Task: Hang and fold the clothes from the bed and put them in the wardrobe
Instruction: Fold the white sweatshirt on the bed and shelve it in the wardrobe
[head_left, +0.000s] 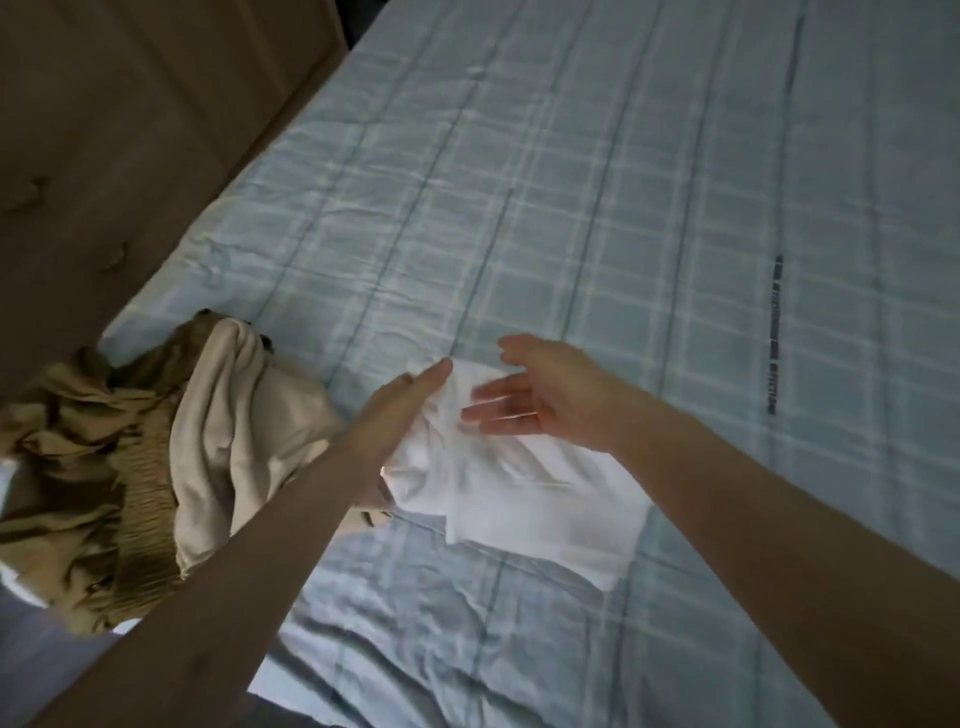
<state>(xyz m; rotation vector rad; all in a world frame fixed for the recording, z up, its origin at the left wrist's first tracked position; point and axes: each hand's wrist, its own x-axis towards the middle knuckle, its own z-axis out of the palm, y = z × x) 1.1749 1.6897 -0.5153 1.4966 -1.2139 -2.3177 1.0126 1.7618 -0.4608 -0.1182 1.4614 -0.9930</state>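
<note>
Far left: one padded brown headboard (104, 156) borders the bed. Beside it, at the bed's left edge, one heap of two garments: one olive garment (78, 467) with a gathered band, crumpled, and one beige garment (234, 431) draped over it. Centre: one left hand (395, 415), fingers straight and together, edge pressed against one white garment (498, 493); whether the thumb grips the cloth cannot be told. The white garment lies bunched on the bed, touching the heap. One right hand (540, 400) hovers over it, fingers spread, holding nothing. Right: one blue checked cover (675, 208), bare
</note>
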